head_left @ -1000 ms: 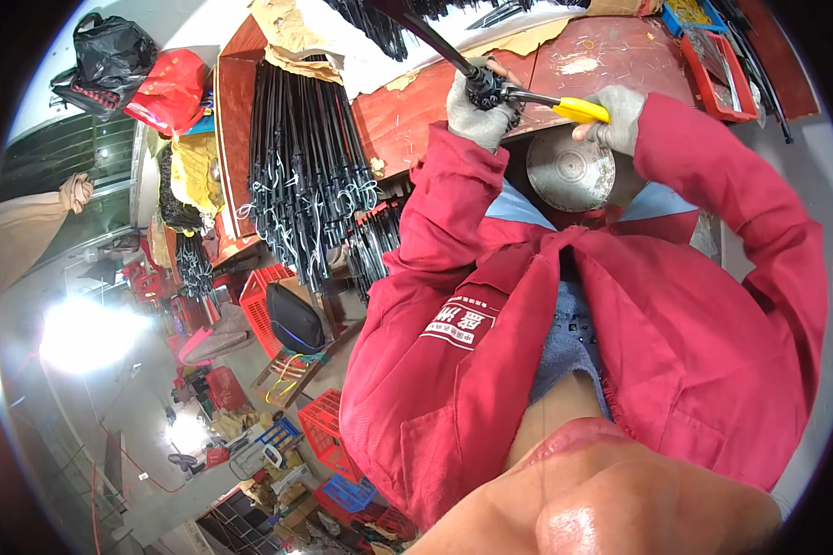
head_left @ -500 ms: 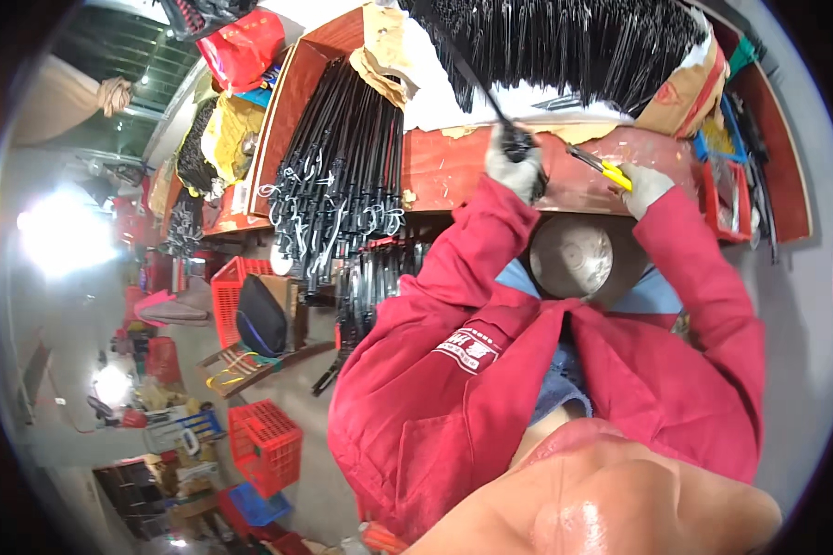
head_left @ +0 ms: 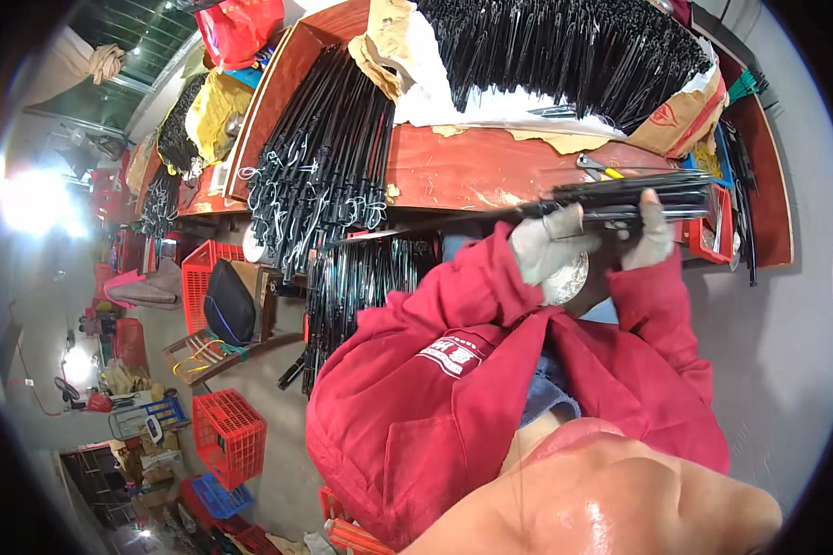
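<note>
A folded black umbrella frame (head_left: 634,196), a bundle of thin ribs with a long shaft running out to the left, lies crosswise in front of me. My left hand (head_left: 543,245), in a pale glove, is closed around its left part, near where the shaft leaves the ribs. Around the right part my gloved right hand (head_left: 652,242) is closed, thumb on top; its other fingers are partly hidden and blurred. Pliers with yellow handles (head_left: 611,171) lie on the red workbench (head_left: 453,166) just beyond the bundle.
A large heap of black ribs (head_left: 565,55) lies on paper at the back. Many black shafts with white strings (head_left: 319,166) fill the left side. Small red and blue bins (head_left: 713,217) stand right. Red crates (head_left: 230,437) sit on the floor at left. A round metal surface (head_left: 566,279) shows below my hands.
The frame has swung from pointing away over the bench to lying crosswise. The right hand has let go of the pliers, now on the bench, and taken hold of the frame. Both hands are nearer me.
</note>
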A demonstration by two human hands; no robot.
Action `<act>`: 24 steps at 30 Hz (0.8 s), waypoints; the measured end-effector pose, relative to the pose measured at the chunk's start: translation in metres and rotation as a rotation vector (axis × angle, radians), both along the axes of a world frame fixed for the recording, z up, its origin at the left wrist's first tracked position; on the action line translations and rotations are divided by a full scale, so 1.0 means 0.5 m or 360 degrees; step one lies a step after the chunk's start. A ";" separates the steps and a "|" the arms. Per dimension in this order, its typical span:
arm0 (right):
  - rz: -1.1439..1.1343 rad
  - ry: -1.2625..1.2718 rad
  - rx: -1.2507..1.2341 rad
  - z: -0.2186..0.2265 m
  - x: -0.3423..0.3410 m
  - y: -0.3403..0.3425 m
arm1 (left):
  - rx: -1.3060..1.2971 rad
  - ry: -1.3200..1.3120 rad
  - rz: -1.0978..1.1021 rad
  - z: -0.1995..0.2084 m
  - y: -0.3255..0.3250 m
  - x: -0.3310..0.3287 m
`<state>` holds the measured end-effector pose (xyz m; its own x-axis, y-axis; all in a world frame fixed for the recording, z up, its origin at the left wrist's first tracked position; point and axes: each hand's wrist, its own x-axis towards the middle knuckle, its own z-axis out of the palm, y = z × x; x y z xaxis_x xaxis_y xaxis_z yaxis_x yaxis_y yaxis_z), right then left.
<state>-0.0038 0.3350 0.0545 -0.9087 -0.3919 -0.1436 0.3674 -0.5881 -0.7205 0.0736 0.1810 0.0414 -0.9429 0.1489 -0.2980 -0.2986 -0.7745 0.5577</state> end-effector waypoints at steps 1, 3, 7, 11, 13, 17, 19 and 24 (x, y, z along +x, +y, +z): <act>0.0007 -0.0002 -0.0002 0.024 -0.007 0.020 | -0.0002 -0.0002 0.0007 0.008 -0.011 0.024; -0.0155 0.0703 0.0406 0.059 -0.021 0.051 | -0.0113 0.0146 -0.0836 0.031 -0.042 0.072; -0.0122 0.1239 0.0949 0.021 -0.021 0.053 | -0.1301 0.0511 -0.0426 0.060 -0.052 0.053; 0.0119 0.1629 0.1379 -0.095 -0.015 0.001 | -0.1733 0.0904 0.0228 0.002 -0.028 0.009; 0.0593 0.1408 0.1121 -0.157 -0.011 -0.019 | -0.1764 0.0953 0.0263 -0.026 -0.031 -0.001; 0.0549 0.1431 0.1178 -0.287 -0.039 -0.030 | -0.1609 0.0867 0.0294 -0.091 -0.038 -0.033; 0.0592 0.1520 0.1309 -0.287 -0.022 -0.043 | -0.1594 0.0795 0.0331 -0.108 -0.051 -0.035; 0.0346 0.1334 0.1382 -0.167 0.022 -0.082 | -0.1965 0.0637 0.0620 -0.061 -0.085 -0.015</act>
<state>0.0074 0.2939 -0.0292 -0.7734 -0.6121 0.1649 -0.3676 0.2210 -0.9033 0.0660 0.1385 0.0108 -0.9148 -0.3085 0.2607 0.1689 0.2941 0.9407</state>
